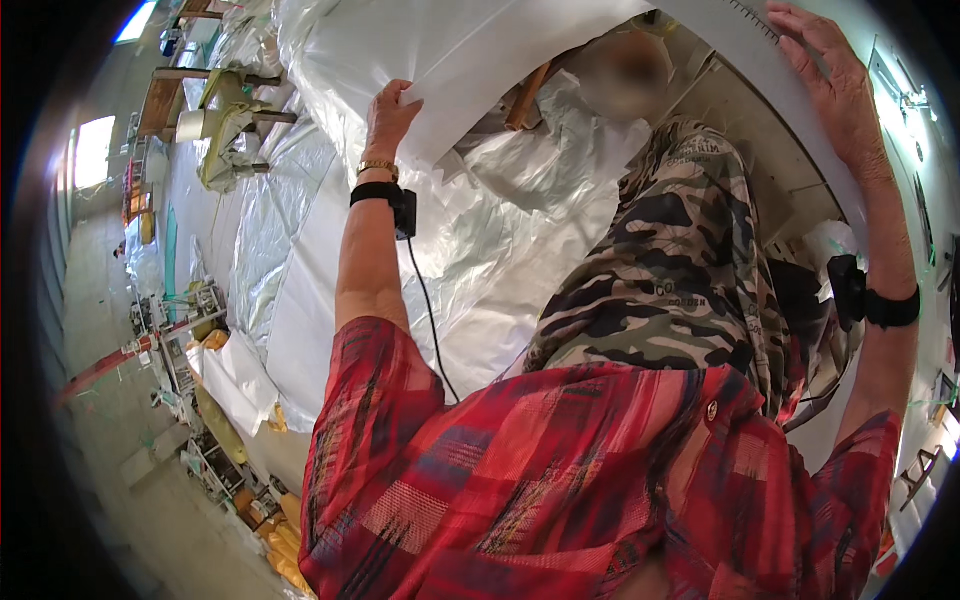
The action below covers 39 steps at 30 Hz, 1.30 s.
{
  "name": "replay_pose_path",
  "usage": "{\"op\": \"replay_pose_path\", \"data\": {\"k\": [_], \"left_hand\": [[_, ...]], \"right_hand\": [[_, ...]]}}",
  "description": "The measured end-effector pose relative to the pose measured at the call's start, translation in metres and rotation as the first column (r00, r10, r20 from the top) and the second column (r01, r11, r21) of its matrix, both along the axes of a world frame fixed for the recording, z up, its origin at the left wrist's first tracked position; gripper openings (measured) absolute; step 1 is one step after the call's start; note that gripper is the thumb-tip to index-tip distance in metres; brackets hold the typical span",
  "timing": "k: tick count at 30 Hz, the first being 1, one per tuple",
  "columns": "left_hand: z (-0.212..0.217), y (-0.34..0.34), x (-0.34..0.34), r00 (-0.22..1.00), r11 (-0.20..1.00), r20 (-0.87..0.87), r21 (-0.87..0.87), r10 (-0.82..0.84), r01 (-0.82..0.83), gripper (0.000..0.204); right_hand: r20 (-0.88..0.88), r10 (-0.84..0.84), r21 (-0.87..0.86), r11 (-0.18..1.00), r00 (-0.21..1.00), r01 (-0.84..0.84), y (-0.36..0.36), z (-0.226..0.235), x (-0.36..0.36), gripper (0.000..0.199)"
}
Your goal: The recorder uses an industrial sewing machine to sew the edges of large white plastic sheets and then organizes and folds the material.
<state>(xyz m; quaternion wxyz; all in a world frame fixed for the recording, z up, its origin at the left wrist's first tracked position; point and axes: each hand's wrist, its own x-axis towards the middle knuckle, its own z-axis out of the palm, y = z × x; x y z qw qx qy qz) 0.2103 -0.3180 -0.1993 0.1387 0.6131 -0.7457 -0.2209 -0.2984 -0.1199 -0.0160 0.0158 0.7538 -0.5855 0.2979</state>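
Observation:
My left hand [390,118] pinches the edge of a thin, whitish translucent plastic sheet [480,40], which spreads ahead and bunches in folds to the left. A dark strap with a small black box sits on that wrist. At the upper right, my right hand [832,90] has its fingers stretched out on a pale, smooth surface [715,22]. Close to its fingertips runs a strip of dark ruler-like marks [752,20]. Whether those fingers press on any film cannot be made out. More crumpled clear plastic [540,170] lies below the sheet, beside my legs in camouflage trousers [650,270].
Wooden frame pieces [160,105] and a pale roll [200,125] stand at the upper left. Machine parts [180,340] and yellow-orange bundles [288,550] line the left side. A brown bar [528,97] shows under the sheet. A black cable [425,300] hangs from my left wrist.

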Motion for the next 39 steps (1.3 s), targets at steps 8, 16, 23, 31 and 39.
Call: {"op": "replay_pose_path", "data": {"k": [8, 16, 23, 31, 39], "left_hand": [[0.030, 0.020, -0.039, 0.992, 0.934, 0.026, -0.340, 0.127, -0.111, 0.059], [0.181, 0.019, -0.139, -0.221, 0.996, -0.973, -0.052, -0.066, -0.068, 0.009], [0.224, 0.001, -0.222, -0.369, 0.985, -0.929, -0.092, -0.032, 0.149, 0.003], [0.239, 0.035, -0.294, -0.369, 0.994, -0.929, 0.003, -0.036, -0.106, 0.007], [0.248, 0.058, -0.323, -0.323, 0.988, -0.940, -0.067, -0.110, -0.142, 0.006]], "right_hand": [[-0.040, -0.038, -0.051, 0.998, 0.999, 0.036, 0.010, 0.010, 0.024, 0.019], [-0.170, 0.071, -0.394, 0.909, 0.983, -0.134, 0.007, 0.002, 0.014, 0.033], [0.122, 0.262, -0.307, 0.927, 0.957, -0.215, 0.049, -0.011, 0.140, 0.044], [0.439, 0.294, -0.251, 0.947, 0.849, -0.198, 0.069, 0.012, 0.166, 0.057], [0.579, 0.294, -0.155, 0.955, 0.760, -0.251, 0.086, 0.015, 0.153, 0.048]]}}
